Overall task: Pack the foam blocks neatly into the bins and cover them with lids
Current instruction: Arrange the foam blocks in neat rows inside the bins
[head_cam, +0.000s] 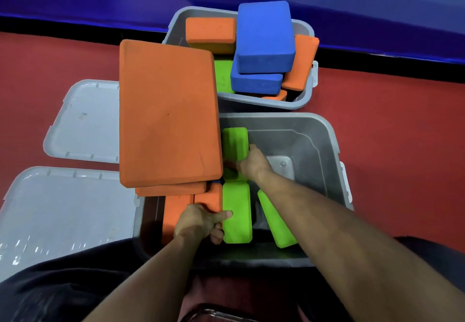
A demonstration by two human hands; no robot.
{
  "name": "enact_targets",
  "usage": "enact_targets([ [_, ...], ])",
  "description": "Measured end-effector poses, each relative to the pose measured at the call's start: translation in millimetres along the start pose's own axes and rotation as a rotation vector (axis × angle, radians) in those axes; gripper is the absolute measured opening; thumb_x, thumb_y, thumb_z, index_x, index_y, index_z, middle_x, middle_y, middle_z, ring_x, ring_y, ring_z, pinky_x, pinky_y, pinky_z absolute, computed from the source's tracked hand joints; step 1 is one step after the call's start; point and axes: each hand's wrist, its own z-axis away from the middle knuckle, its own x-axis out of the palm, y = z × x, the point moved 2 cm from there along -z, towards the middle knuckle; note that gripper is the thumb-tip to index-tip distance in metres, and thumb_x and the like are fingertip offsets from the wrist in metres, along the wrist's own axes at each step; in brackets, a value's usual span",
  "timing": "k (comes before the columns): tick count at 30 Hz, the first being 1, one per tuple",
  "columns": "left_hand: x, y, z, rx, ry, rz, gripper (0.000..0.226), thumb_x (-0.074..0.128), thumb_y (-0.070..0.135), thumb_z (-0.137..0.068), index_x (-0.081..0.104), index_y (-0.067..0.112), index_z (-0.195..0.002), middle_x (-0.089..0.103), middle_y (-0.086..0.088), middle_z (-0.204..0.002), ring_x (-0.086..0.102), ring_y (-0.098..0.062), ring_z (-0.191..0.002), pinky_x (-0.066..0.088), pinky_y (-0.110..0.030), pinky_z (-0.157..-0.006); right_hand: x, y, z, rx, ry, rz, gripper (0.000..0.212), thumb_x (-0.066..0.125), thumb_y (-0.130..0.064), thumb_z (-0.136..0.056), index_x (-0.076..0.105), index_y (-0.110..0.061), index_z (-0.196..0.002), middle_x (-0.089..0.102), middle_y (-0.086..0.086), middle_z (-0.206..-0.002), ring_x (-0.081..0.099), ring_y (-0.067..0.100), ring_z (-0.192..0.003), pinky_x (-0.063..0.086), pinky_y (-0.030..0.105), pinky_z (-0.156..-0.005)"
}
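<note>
Green and orange foam blocks [237, 213] upright in grey bin [324, 130]

Both hands reach into the near bin [324, 130]. The left hand [198, 221] grips a green block [236, 213] beside orange blocks [191, 203]; the right hand [254, 163] holds another green block [235, 140].

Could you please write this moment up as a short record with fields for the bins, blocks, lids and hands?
near bin: partly filled, green and orange blocks standing on edge
far bin: blue, orange and green blocks piled loosely, above its rim
lids: two, off, on the floor at left
left hand: grips an orange block, thumb on a green block
right hand: on the farther green block
</note>
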Motion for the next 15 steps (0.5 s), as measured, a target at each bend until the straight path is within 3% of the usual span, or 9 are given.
enact_targets([
  [4,-0.6,-3.8,-2.5,0.037,0.019,0.025,0.048,0.086,0.039,-0.075,0.065,-0.003,-0.073,0.072,-0.021,-0.064,0.067,-0.025,-0.050,0.055,-0.029,-0.057,7.2,5.8,-9.2,-0.034,-0.010,0.017,0.077,0.081,-0.048,-0.079,0.049,-0.012,-0.139,0.060,0.012,-0.134,0.058,0.031,-0.123,0.047,0.037,-0.100],
  [9,-0.2,-1.7,-0.8,0.031,0.026,0.030,0.048,0.085,0.039,-0.076,0.066,-0.005,-0.075,0.071,-0.020,-0.062,0.066,-0.024,-0.048,0.052,-0.024,-0.050,14.2,12.3,-16.0,0.027,0.054,0.062,0.094,0.083,-0.070,-0.062,0.051,-0.012,-0.127,0.065,0.015,-0.126,0.061,0.035,-0.116,0.051,0.041,-0.097],
  [15,1.6,-2.3,4.6,0.050,0.072,-0.036,0.051,0.082,0.048,-0.078,0.068,0.000,-0.079,0.073,-0.014,-0.063,0.070,-0.023,-0.054,0.058,-0.030,-0.063,13.8,9.9,-16.6,0.041,0.048,0.040,0.097,0.084,-0.074,-0.055,0.052,-0.016,-0.126,0.066,0.012,-0.122,0.063,0.033,-0.110,0.053,0.042,-0.096],
])
